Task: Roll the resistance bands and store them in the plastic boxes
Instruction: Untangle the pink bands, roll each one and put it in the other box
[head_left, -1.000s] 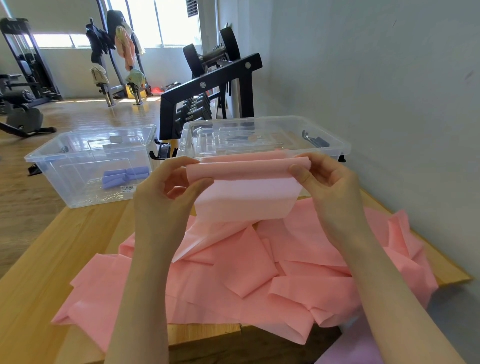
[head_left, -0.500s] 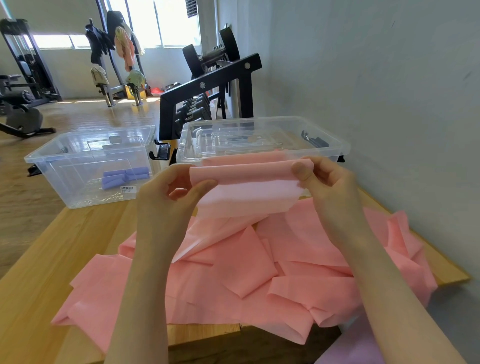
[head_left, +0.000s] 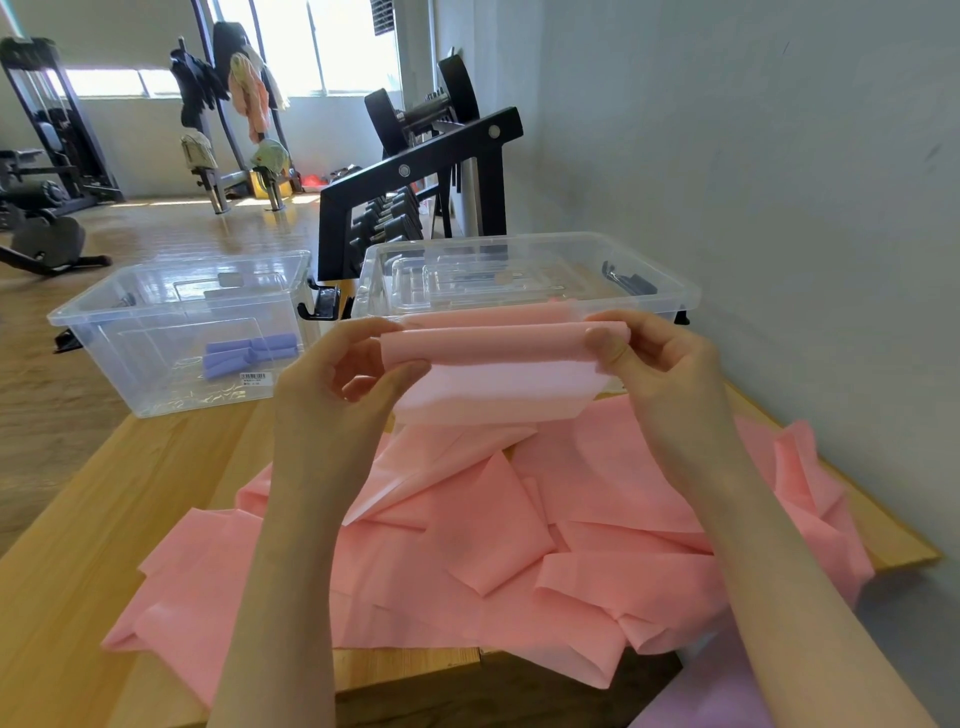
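Both hands, left hand and right hand, pinch the pink band mid-frame, rolling it. Next: keep turning it tight, I think.

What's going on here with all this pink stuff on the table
A person is rolling up a pink resistance band, pinching one end of the roll with the left hand and the other with the right hand. The rest of the band trails down onto a loose pink heap on the wooden table. Behind stand two clear plastic boxes; the left box already holds rolled purple bands.
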